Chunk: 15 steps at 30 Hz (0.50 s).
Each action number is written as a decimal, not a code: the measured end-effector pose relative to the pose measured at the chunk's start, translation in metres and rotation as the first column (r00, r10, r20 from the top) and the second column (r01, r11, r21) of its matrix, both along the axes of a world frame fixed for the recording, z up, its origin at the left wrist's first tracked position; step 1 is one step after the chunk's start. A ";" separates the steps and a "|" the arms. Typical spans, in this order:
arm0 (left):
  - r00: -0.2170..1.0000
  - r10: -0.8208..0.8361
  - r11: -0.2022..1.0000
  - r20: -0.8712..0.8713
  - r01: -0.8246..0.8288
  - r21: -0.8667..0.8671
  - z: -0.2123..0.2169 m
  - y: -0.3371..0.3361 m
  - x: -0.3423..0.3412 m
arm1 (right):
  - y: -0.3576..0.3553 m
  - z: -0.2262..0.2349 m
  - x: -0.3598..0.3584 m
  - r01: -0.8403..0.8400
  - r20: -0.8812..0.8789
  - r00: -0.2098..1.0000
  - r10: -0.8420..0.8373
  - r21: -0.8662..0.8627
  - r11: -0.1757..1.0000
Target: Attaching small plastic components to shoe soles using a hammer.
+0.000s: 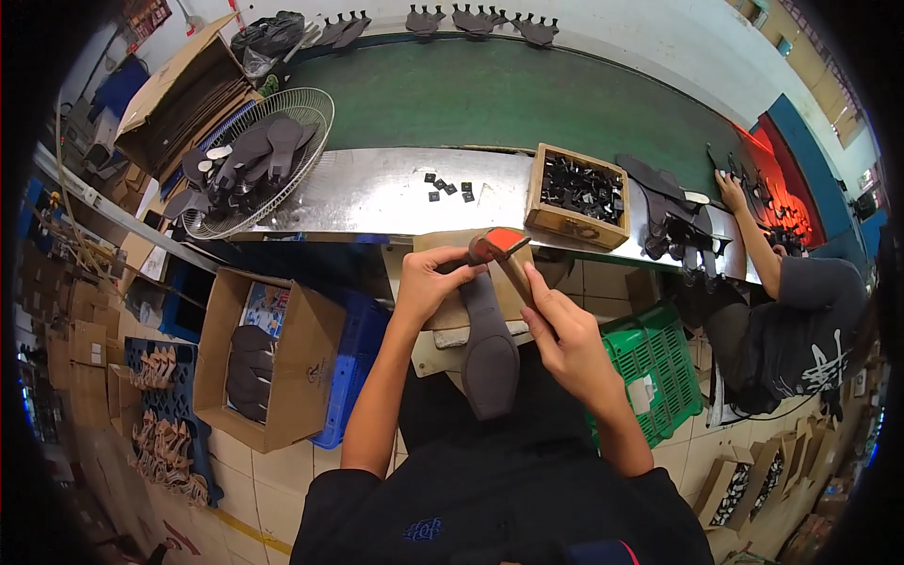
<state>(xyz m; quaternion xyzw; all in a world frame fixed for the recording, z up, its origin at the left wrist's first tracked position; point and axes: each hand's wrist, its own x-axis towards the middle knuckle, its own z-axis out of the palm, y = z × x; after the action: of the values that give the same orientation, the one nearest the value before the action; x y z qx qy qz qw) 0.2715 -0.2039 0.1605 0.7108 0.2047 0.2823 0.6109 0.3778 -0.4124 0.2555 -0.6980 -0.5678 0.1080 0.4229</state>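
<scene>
A dark grey shoe sole (491, 363) lies lengthwise in front of me, its broad end toward my body. My left hand (431, 285) pinches its narrow far end; the fingertips there are partly hidden. A hammer (516, 277) with a wooden handle and an orange-red patch on its head is gripped in my right hand (569, 331). The hammer head is over the sole's far end, close to my left fingertips; I cannot tell whether it touches. Beneath is a tan-covered work support (428, 247). Several small black square pieces (450, 188) lie on the metal ledge (377, 193) beyond.
A wooden box (576, 234) of small black parts stands right of centre. A wire basket (325, 122) of soles is at left, above a cardboard box (315, 363). A green belt (452, 99) runs behind. Green crate (650, 363) and a seated co-worker (800, 311) are at right.
</scene>
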 end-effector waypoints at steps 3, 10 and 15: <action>1.000 0.010 1.000 -0.011 -0.010 -0.006 0.001 -0.001 -0.003 | -0.005 0.012 -0.005 0.016 0.041 0.999 -0.022 0.149 0.989; 0.959 0.067 0.853 -0.276 0.089 0.514 -0.007 -0.007 -0.011 | -0.010 0.003 -0.017 0.028 0.193 0.977 -0.091 0.305 0.952; 0.930 0.139 0.861 -0.340 0.056 0.505 -0.010 -0.010 -0.013 | -0.010 0.021 -0.007 0.038 0.136 0.989 -0.054 0.122 0.992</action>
<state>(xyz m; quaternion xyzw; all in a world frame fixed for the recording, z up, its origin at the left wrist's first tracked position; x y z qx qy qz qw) 0.2580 -0.2134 0.1508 0.8811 0.2485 0.2025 0.3476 0.3706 -0.4229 0.2762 -0.6903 -0.5850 0.0155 0.4255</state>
